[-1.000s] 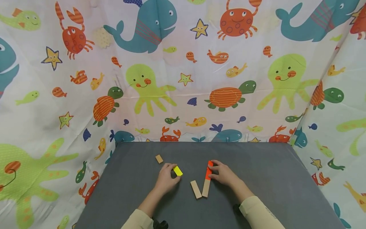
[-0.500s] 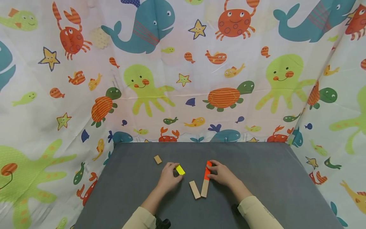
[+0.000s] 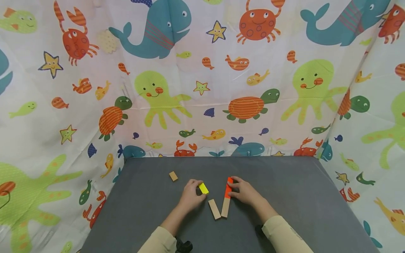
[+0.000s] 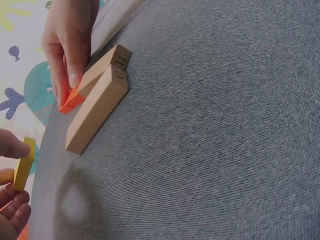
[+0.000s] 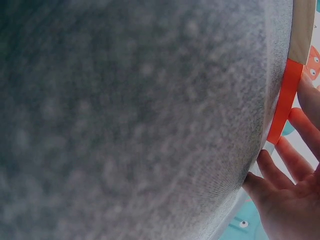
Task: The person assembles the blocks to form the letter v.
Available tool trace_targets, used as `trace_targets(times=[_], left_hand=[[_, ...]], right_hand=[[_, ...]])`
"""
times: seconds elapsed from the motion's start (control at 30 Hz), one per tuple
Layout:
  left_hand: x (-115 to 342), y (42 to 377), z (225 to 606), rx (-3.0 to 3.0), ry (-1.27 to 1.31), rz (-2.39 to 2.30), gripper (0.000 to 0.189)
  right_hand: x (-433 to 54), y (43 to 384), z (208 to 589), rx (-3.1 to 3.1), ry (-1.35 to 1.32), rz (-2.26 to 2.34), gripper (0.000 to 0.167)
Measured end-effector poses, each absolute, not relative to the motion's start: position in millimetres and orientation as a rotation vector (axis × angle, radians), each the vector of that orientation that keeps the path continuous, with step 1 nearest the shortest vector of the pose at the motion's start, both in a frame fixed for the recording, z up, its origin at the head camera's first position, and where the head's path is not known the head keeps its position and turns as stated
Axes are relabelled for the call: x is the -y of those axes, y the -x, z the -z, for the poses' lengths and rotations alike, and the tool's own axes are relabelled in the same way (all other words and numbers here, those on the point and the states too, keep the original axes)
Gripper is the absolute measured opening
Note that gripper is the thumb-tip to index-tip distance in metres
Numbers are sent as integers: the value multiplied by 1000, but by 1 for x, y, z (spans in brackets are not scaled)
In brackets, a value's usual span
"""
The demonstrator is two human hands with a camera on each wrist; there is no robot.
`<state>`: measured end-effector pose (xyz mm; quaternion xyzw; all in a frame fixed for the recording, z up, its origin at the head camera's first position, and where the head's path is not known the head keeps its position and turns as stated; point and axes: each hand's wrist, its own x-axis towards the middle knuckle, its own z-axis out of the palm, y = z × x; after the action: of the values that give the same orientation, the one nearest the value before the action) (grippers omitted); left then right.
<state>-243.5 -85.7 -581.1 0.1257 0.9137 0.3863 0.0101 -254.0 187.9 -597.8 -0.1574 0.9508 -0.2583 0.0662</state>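
Note:
My left hand [image 3: 191, 195] pinches a yellow block [image 3: 204, 188] between thumb and fingers. In the left wrist view the yellow block [image 4: 24, 167] is held off the table. Farther right, my right hand [image 3: 246, 192] grips an orange block [image 3: 227, 192] that lies on the table, its far part partly covered by fingertips. The orange block [image 5: 285, 101] meets the end of a long wooden block [image 3: 225, 208] in line with it. A second wooden block [image 3: 214, 209] lies at an angle, its near end by that of the first, so the two form a V.
A small wooden block [image 3: 173, 176] lies at the back left of the grey table [image 3: 284, 196]. A curtain [image 3: 202, 105] printed with sea animals hangs behind and along both sides. Dark numbers mark the near ends of both long blocks in the left wrist view.
My left hand has moved to the right with the yellow block, closer to the wooden blocks. The right hand stays at the orange block. The head view has shifted slightly.

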Motion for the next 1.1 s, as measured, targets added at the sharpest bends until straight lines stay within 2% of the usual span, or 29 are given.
trace_targets(times=[1.1], left_hand=[[69,244,599,-2817,-420,-1125,53]], right_hand=[[-186,253,596,-2871,442,772,55]])
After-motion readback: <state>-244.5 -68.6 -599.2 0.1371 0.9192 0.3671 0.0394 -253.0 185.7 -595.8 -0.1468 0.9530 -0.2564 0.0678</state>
